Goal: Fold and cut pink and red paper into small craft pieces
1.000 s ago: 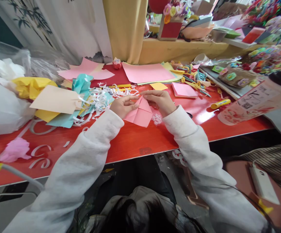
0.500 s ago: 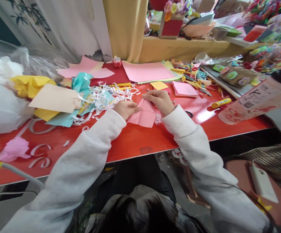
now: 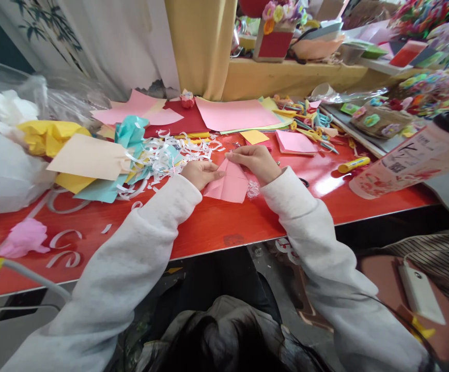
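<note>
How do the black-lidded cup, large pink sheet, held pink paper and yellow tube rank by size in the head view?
Largest to smallest:
Black-lidded cup
Large pink sheet
Held pink paper, partly covered
Yellow tube

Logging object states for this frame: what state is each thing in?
Pink paper: creased, partly folded
Left hand: pinching its left side
Right hand: pinching its top
Large pink sheet: flat
Yellow paper: crumpled
White strips: curled, scattered
Yellow tube: on its side
Cup: lid on
</note>
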Demonstrator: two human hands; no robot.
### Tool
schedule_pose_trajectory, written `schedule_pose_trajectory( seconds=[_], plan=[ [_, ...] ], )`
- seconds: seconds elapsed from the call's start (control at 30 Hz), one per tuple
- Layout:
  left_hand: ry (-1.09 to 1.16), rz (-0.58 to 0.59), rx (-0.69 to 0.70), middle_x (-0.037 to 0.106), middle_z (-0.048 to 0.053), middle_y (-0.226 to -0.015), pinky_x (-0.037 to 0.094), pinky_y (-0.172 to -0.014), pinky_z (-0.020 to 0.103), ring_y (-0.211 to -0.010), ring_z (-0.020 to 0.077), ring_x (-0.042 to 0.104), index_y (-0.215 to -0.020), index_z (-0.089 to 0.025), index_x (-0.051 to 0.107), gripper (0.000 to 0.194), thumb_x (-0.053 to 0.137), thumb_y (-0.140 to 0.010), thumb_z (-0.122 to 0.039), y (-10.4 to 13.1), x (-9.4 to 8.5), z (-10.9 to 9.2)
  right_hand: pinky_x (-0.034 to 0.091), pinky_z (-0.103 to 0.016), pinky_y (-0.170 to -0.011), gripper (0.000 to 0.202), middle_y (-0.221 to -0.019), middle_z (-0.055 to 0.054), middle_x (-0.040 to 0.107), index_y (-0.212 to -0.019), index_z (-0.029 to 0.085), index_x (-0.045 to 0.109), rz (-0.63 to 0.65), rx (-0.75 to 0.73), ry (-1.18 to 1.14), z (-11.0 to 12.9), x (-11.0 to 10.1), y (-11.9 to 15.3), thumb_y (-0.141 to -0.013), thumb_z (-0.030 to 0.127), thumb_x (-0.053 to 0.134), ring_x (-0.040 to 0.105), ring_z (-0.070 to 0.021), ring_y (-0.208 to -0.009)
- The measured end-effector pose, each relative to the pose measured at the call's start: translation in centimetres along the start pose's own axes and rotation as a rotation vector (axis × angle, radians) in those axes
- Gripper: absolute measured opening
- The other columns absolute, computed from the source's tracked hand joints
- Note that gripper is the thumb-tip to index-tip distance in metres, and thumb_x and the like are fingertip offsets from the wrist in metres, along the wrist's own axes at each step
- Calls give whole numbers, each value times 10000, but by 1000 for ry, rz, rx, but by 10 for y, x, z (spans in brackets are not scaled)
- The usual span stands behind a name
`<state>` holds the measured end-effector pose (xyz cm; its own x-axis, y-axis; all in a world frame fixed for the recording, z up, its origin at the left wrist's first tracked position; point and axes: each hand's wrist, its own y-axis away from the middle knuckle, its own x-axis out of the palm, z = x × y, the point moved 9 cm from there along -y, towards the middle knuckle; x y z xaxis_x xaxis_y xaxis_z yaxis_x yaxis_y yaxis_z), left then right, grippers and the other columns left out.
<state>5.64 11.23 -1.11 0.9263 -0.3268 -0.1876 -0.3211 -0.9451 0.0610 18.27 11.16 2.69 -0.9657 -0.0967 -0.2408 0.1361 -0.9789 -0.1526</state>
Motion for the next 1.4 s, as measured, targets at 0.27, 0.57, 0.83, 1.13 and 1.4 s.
schedule_pose_trajectory(
  seconds=[0.27, 0.57, 0.83, 1.13, 1.4],
  plan=[
    [-4, -3, 4, 585, -27, -591, 411, -581, 244, -530, 73, 462, -658, -148, 623, 330, 772, -478, -381, 0, 1, -2, 221, -241, -465, 225, -488, 55, 370, -583, 125, 588, -82, -61, 53, 7, -5, 2, -690, 318, 632, 280, -45, -462],
    [-92, -8, 22, 619, 7, -669, 385, -548, 231, -579, 86, 490, -708, -128, 646, 365, 740, -514, -423, -2, -1, 1, 117, -251, -473, 489, -503, 73, 192, -472, 176, 267, 71, -137, 187, 13, 8, 2, -685, 401, 646, 173, -40, -487],
    [-148, 55, -2, 607, 14, -622, 386, -536, 247, -561, 105, 505, -691, -123, 654, 349, 723, -524, -422, -3, 2, 5, 150, -247, -477, 299, -474, 70, 271, -508, 147, 442, -76, -117, 185, 12, -10, 0, -715, 263, 623, 218, -43, -474],
    [-192, 18, -30, 514, -48, -491, 309, -435, 192, -429, 40, 405, -589, -126, 604, 218, 736, -572, -299, 4, 1, -4, 167, -234, -459, 266, -483, 65, 303, -527, 136, 484, -51, -114, 132, 14, -7, 1, -701, 268, 634, 243, -40, -473],
    [68, 177, -197, 627, 21, -532, 529, -566, 297, -498, 155, 631, -603, -116, 574, 199, 694, -670, -261, 13, 20, 3, 157, -229, -426, 307, -447, 71, 310, -495, 145, 444, -71, -92, 55, 18, -12, 4, -703, 255, 641, 244, -30, -426]
  ],
)
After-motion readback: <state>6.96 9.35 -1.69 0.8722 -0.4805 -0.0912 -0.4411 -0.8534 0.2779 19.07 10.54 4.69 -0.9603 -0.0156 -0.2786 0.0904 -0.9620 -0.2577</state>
